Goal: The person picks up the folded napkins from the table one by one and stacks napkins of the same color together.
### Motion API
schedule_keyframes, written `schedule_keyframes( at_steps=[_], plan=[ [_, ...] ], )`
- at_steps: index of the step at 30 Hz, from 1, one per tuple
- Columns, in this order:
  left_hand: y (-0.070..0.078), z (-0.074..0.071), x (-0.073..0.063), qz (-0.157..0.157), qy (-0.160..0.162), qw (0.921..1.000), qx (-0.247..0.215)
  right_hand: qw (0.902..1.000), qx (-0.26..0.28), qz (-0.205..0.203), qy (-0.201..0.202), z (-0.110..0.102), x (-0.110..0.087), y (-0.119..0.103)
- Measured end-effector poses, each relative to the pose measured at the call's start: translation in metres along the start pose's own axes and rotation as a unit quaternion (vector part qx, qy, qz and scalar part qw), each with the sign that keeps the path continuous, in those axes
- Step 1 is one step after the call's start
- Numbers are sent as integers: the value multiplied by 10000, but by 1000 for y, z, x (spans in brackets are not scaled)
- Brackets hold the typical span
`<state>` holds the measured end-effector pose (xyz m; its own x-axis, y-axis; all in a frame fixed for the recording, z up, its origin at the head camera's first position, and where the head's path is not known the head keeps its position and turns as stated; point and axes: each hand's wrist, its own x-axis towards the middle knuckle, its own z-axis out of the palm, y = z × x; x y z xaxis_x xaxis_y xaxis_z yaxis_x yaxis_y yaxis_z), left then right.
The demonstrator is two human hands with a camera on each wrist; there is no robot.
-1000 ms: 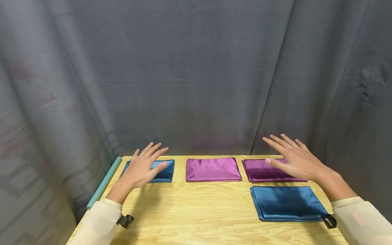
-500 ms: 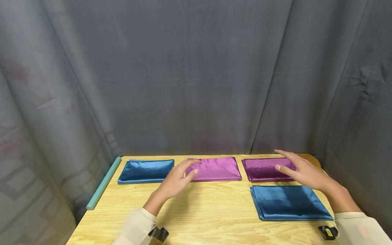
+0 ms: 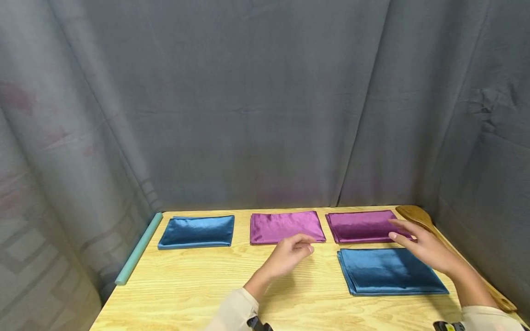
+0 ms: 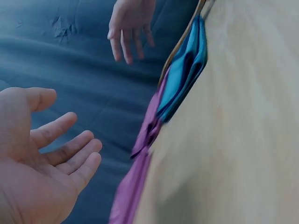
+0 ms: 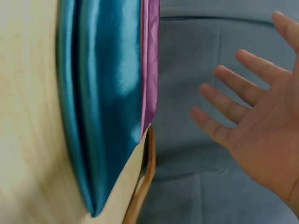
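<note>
Here are two bare hands above a pale wood-grain surface (image 3: 198, 287), and the left hand (image 3: 285, 255) is up in the middle, just in front of the pink-purple folded satin cloth (image 3: 285, 226), its fingertips crossing that cloth's near edge from the head view. The left wrist view shows this hand raised off the surface, palm showing, fingers loosely bent and a little apart, thumb standing away. Over to the right hand (image 3: 430, 248): it hovers at the outer end of the darker purple folded cloth (image 3: 360, 226), fingertips and thumb overlapping that end, and the right wrist view has its fingers spread well apart, raised clear of the fabric. Just in front of the darker purple cloth lies the larger blue folded cloth (image 3: 389, 273), flat, layered edges showing on its left, with the right hand and wrist above its outer corner. Across to the far left of the back row, a second blue cloth (image 3: 197, 231) lies folded flat, well apart from both hands. Along the left edge runs a teal rod (image 3: 139, 249); down the right edge stretches a long wooden spoon (image 3: 415, 216), its broad head in the back corner and its handle partly hidden by the right hand and forearm. Cream sleeves (image 3: 233, 309) cover both forearms, black bands (image 3: 258, 324) show at the wrists, and grey curtains (image 3: 248, 101) hang behind and to both sides.
</note>
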<state>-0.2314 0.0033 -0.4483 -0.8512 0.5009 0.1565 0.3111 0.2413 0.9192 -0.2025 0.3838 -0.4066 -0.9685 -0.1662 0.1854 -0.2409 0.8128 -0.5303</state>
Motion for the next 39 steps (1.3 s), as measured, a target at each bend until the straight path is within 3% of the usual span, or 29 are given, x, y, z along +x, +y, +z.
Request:
schedule_keyframes(
  at_steps=[8, 15, 21, 25, 31, 39],
  plan=[
    [-7, 44, 1, -395, -18, 9935, -1063, 9993, 184, 321, 48, 5, -16, 28],
    [-10, 67, 1, -720, -3, 9853, -1551, 9955, 499, 767, 263, 6, -33, 51],
    [-13, 81, -1, -921, -157, 9811, -1696, 9880, 571, 1429, -103, 8, -42, 66],
    [-11, 91, 0, -1095, -145, 9777, -1786, 9806, 931, 1722, -107, 10, -47, 75],
    [-8, 107, 5, -1333, 260, 9754, -1734, 9737, 1014, 2022, -255, 9, -49, 83],
    [-1, 126, 10, -1400, 770, 9745, -1576, 9767, 918, 1931, -182, 14, -49, 94]
  ],
)
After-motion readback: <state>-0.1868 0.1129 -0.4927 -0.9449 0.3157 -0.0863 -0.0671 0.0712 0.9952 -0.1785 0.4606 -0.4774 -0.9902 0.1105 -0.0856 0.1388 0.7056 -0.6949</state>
